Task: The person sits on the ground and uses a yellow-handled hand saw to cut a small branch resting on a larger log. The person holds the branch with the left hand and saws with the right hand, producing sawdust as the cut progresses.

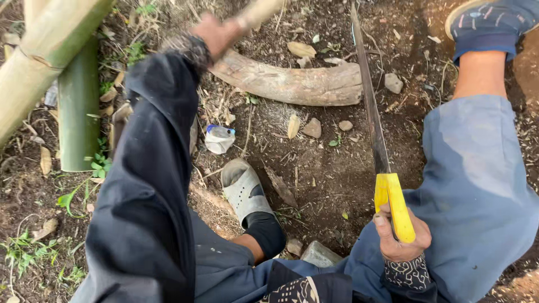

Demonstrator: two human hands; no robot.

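Head view, near to far. Nearest the camera, the right hand point(401, 233) is wrapped shut around the yellow handle point(394, 205) of a saw point(370, 101); thumb and fingers clamp the grip low down, near its butt. From the handle the long, narrow blade runs up and away over the bare soil point(325, 179), its tip lying past the far end of the log point(292, 84). The blade appears thin and stiff along its length but likely to flex sideways, and its edge is best kept clear of skin; the moulded handle is the only sound place to hold it, and the tool looks light enough for one hand. Left of centre, a foot in a grey clog point(244, 191) is planted on the ground, with a crumpled plastic bottle point(219, 138) just beyond it. Further out, the left hand point(219, 33), at the end of a dark sleeve, is closed on a pale bamboo piece point(258, 11) that leaves the frame at the top. The weathered log lies crosswise just beyond that hand. At far left stand green bamboo culms point(78, 106), round, smooth and probably slippery. The other foot, in a blue shoe point(488, 25), rests at top right.
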